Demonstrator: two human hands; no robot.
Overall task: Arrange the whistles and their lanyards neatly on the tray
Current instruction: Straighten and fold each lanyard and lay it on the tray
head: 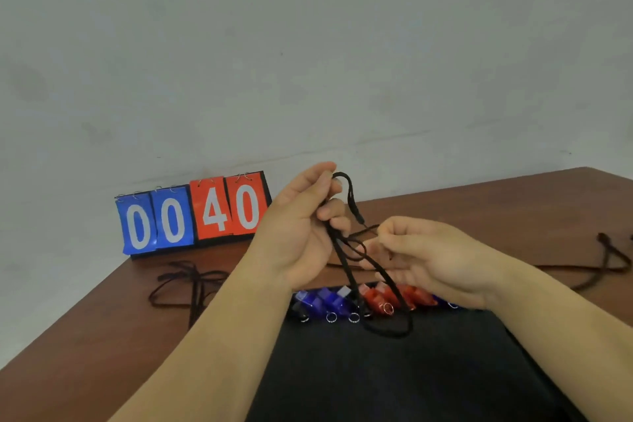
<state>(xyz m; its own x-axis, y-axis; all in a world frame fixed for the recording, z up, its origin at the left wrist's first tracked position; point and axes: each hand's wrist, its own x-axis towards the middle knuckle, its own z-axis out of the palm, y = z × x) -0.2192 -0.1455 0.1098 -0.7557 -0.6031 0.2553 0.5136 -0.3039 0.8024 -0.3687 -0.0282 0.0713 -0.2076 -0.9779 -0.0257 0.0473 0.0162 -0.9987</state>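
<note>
A black tray (394, 380) lies on the brown table in front of me. Along its far edge stands a row of blue whistles (325, 300) and red whistles (378, 298), each with a small metal ring. My left hand (301, 236) is raised above the row and pinches the top of a black lanyard (349, 267). The cord hangs down in a loop that reaches the tray. My right hand (424, 257) pinches a thin strand of the same lanyard beside it and hides part of the red whistles.
A flip scoreboard (191, 216) reading 00 and 40 stands at the table's far left edge by the wall. Loose black lanyards lie on the table at the left (185, 284) and at the right (609, 260). The table edge runs diagonally at the left.
</note>
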